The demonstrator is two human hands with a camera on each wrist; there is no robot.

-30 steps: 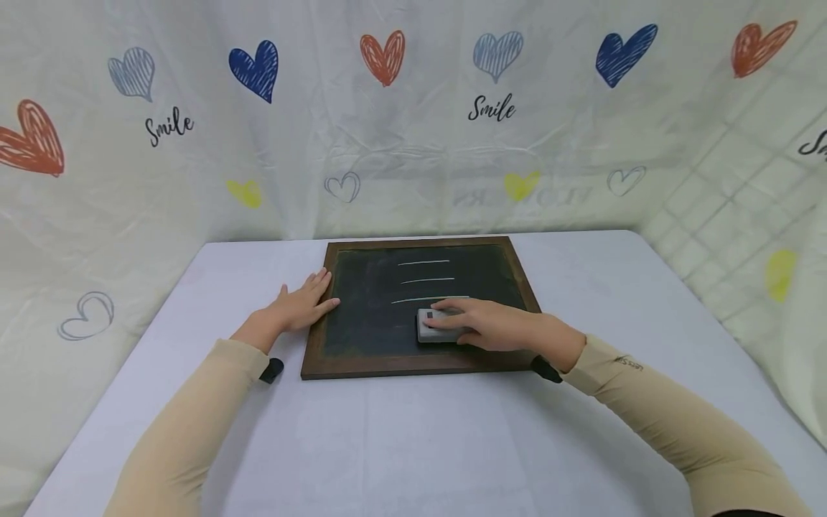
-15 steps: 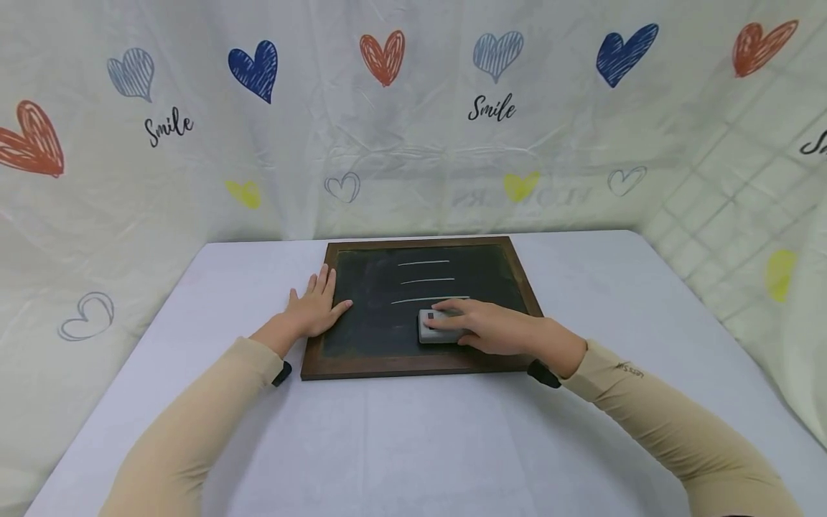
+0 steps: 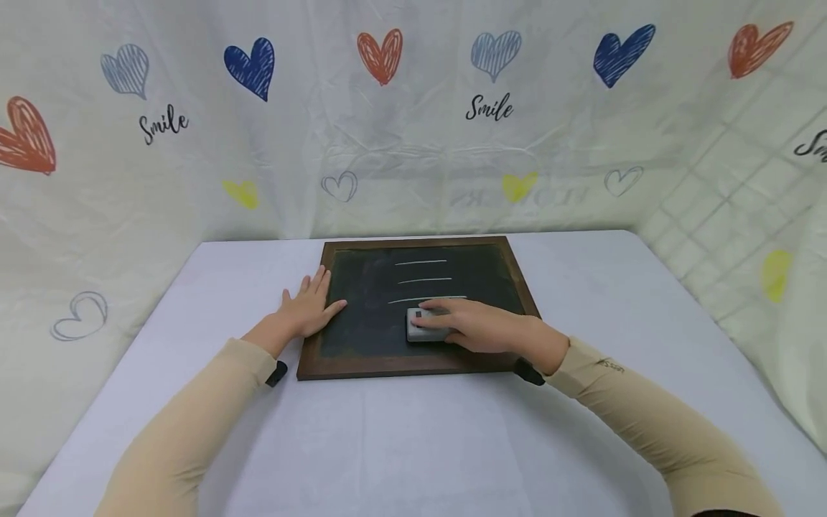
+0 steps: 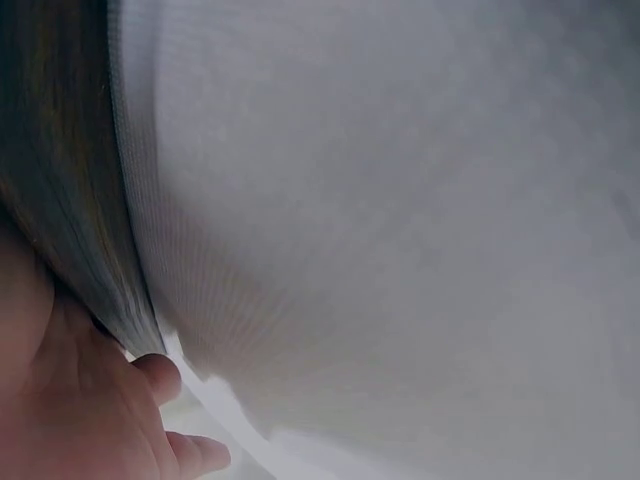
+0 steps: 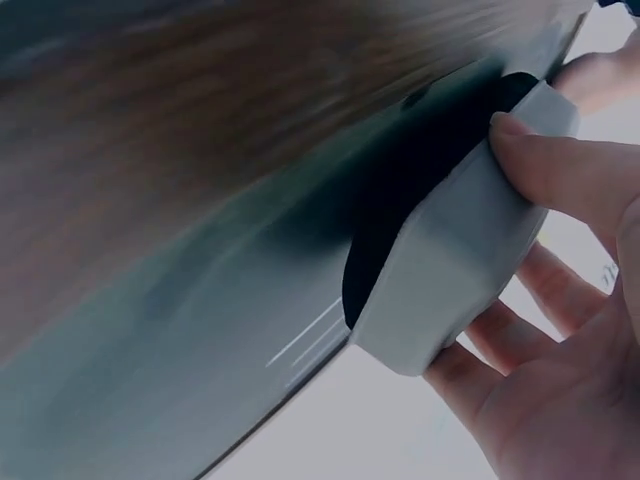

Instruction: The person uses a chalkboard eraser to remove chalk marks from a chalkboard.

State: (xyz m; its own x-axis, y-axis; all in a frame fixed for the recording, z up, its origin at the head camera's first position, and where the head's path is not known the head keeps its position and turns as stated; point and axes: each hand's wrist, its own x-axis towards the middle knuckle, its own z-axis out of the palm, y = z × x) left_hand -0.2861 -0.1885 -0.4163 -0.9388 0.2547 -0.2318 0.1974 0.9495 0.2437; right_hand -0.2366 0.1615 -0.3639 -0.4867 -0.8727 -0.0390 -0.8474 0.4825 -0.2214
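White cloth covers the tabletop (image 3: 400, 445), which runs out of view on its near side. Beige sleeves (image 3: 168, 424) enter from that side, with a black device (image 3: 276, 374) at each wrist. The left hand (image 3: 306, 309) rests across the left side of the chalkboard's wooden frame (image 3: 400, 365), fingers extended and spread, thumb reaching onto the dark panel; it grasps nothing. The right hand (image 3: 478, 323), passing over the near right corner, holds a grey eraser (image 3: 423, 335) in a closed grip; the right wrist view shows the thumb on one long side and fingers on the opposite side. The eraser is over the nearer half of the chalkboard (image 3: 362, 323), about midway between left and right, its black underside facing the panel. Just beyond it runs the nearest of three pale chalk lines (image 3: 424, 280). The chalkboard's far edge lies near the tabletop's far edge. Behind rises a pale backdrop (image 3: 413, 122) printed with hearts (image 3: 379, 61) and "Smile".
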